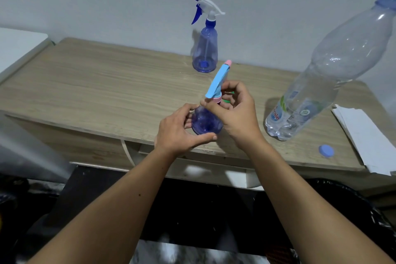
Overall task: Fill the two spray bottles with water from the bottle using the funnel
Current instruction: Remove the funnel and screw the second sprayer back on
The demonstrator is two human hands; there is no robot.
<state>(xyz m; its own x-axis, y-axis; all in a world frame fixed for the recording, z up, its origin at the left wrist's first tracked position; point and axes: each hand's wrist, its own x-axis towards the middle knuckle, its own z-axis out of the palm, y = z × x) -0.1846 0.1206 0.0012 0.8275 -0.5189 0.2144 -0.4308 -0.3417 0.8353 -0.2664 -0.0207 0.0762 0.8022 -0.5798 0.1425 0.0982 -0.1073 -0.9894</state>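
Note:
A blue-tinted spray bottle [205, 122] with a light-blue and pink spray head [217, 80] stands near the front edge of the wooden table [107, 83]. My left hand [180, 130] grips its body. My right hand [233, 111] holds the pink collar of the spray head. A second blue spray bottle [205, 49] with a white and blue trigger stands at the back by the wall. The large clear water bottle [321, 75] stands at the right, with little water in it. A bit of green, possibly the funnel [226, 100], shows behind my right hand, mostly hidden.
A blue bottle cap [326, 151] lies near the table's front right edge. White paper sheets [368, 137] lie at the far right corner. A white surface [19, 45] adjoins the table on the left. The wall runs close behind the table.

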